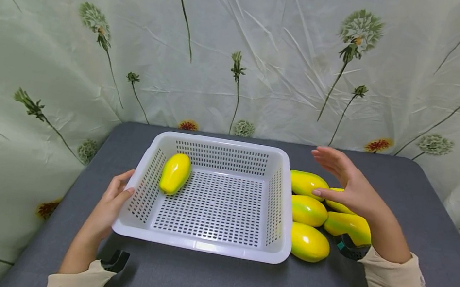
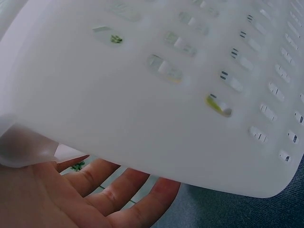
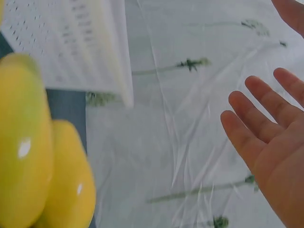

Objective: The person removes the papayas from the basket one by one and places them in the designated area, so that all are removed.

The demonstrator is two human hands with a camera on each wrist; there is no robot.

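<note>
A white perforated plastic basket (image 1: pixel 215 248) is on the dark grey table, with one glossy yellow-green mango (image 1: pixel 175 174) lying inside near its left wall. My left hand (image 1: pixel 109 202) grips the basket's left side, thumb at the rim; in the left wrist view its fingers (image 2: pixel 130 187) show beyond the rim's edge. To the right of the basket lie several more mangoes (image 1: pixel 308 243), close together. Above the back ones hovers my right hand (image 1: pixel 353 190), fingers extended and thumb apart, holding nothing. In the right wrist view, its palm (image 3: pixel 285 161) faces mangoes (image 3: pixel 23 147) across a gap.
A dark grey cloth covers the table (image 1: pixel 192 285). Behind and to the left hangs a pale curtain (image 1: pixel 270 46) printed with dandelions, close to the table's back edge. Both wrists carry dark straps (image 1: pixel 350 247).
</note>
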